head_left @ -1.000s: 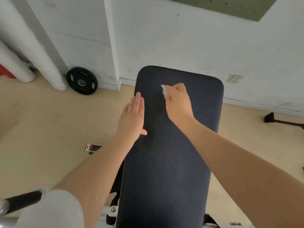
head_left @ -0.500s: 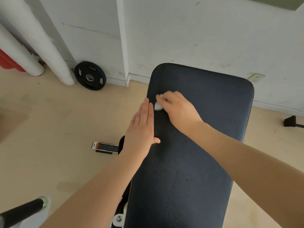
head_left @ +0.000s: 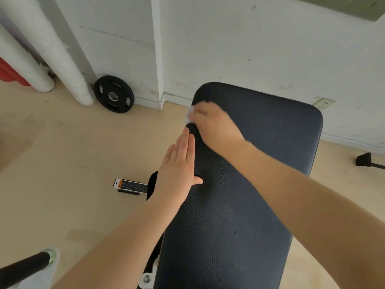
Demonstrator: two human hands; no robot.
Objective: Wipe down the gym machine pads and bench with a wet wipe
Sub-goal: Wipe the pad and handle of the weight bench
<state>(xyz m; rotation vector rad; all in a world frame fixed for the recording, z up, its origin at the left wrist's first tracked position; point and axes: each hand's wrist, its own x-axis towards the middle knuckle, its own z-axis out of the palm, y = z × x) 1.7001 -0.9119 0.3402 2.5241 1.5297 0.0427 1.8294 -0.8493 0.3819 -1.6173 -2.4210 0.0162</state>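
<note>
Sweeping to the left, the right hand (head_left: 212, 127) now sits at the far left edge of the dark padded bench (head_left: 260, 163), where 1 second ago it was nearer the middle of the pad's far end. The hand is blurred with motion, so the stroke looks to be in progress. The move carries the wet wipe (head_left: 190, 115) across the upper part of the pad to its rim, which suggests 1 pass over the far end is nearly done, while the near half of the bench, with small specks or droplets on it, probably has yet to be wiped.

The right hand's fingers (head_left: 203, 110) are curled down and closed over the wipe, pressing it against the pad; only a small white bunch of it shows past the fingertips, at the pad's left edge. How tightly they grip cannot be told through the blur.

The left hand (head_left: 179, 170) lies open and flat (all fingers straight and held together) along the bench's left edge, holding nothing, its thumb resting on the pad surface. It appears to be steadying the bench.

On the floor to the left are a black weight plate (head_left: 114, 94) leaning on the wall and a small printed box (head_left: 130, 185) close beside the bench.
</note>
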